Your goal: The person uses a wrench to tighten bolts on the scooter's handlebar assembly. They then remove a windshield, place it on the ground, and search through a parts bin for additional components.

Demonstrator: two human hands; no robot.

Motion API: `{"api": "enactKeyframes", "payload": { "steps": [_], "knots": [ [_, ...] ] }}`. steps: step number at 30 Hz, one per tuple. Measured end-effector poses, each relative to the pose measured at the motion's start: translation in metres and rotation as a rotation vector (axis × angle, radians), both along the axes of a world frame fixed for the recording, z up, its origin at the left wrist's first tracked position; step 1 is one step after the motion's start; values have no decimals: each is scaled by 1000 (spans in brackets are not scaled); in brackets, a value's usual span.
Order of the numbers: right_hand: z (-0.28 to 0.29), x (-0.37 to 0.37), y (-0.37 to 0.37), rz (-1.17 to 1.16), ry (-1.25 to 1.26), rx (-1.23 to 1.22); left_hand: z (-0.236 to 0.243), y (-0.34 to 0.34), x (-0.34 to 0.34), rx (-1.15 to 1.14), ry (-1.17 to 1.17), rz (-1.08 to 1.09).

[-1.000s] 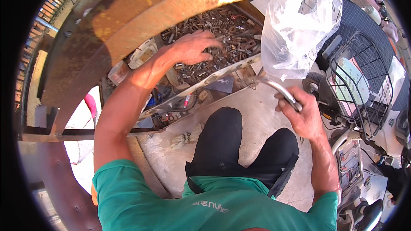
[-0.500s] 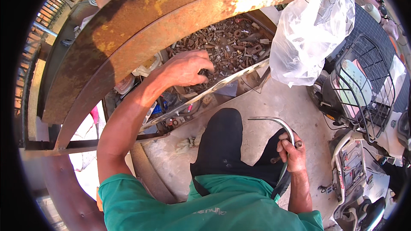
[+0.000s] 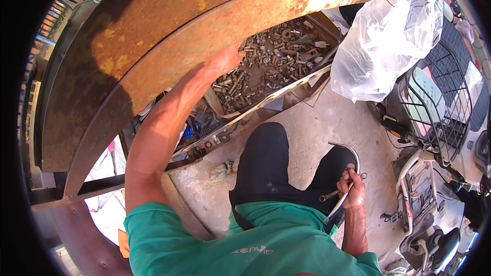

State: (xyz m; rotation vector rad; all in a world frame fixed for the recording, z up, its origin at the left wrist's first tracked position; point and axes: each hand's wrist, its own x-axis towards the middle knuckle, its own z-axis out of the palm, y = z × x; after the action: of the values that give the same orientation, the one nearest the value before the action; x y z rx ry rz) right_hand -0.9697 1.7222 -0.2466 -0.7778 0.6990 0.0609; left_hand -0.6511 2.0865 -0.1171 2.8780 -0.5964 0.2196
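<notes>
My left hand [image 3: 227, 60] reaches over a drawer of loose bolts and nuts [image 3: 276, 53], at its far left part. Its fingers point down among the hardware beneath the rusty edge and are mostly hidden. Closed in front of my right thigh, my right hand [image 3: 352, 189] grips a bent shiny metal tube [image 3: 354, 154], curved over at its top. The same fist also holds a ring-ended wrench [image 3: 330, 195], whose ends stick out on both sides of the fingers.
Rusty curved metal plates [image 3: 204, 41] arch over the drawer. A clear plastic bag [image 3: 381, 46] hangs at the right, beside a motorbike's black wire basket [image 3: 440, 107]. Tools and small parts [image 3: 197, 125] lie in a compartment left of the bolts. Motorbike body parts [image 3: 419, 191] stand on the right.
My left hand has moved farther into the drawer, toward its far side, uncovering nearer bolts. My right hand has lowered slightly with the tube and wrench.
</notes>
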Motion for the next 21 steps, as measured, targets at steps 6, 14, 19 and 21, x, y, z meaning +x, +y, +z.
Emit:
{"api": "enactKeyframes", "payload": {
  "steps": [6,14,19,21],
  "knots": [
    [3,2,11,14,-3,31,-3,0,7,-53,74,12],
    [7,-1,19,33,-10,22,7,14,6,-302,263,-127],
    [11,-3,19,1,26,5,4,13,2,-146,388,-202],
    [11,-2,21,-3,21,8,3,10,4,-139,408,-228]
  ]
}}
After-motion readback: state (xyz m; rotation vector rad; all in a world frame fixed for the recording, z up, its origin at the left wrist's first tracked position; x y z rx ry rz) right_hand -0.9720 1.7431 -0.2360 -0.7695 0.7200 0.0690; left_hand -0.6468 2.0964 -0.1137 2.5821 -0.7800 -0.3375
